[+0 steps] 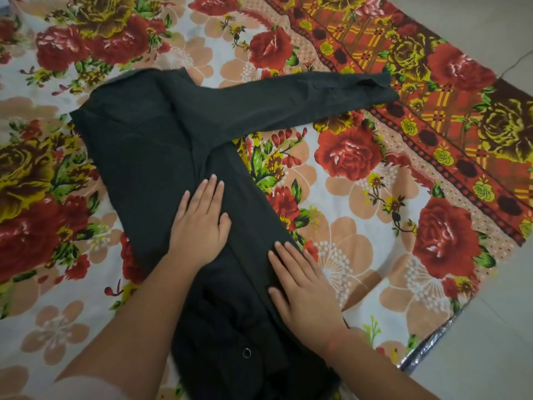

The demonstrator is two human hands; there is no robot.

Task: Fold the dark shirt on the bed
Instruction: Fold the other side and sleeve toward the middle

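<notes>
Dark shirt [150, 145] spread mid-scene on the bed's floral bedsheet [360, 212], one sleeve [288, 99] stretched toward the far right, with left hand [199, 223] and right hand [302, 290] pressing flat on its near part, each grip open, fingers straight.

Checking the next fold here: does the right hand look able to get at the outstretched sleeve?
Probably yes. The right hand lies flat on the shirt; only bedsheet lies between it and the sleeve, which nothing covers.
</notes>
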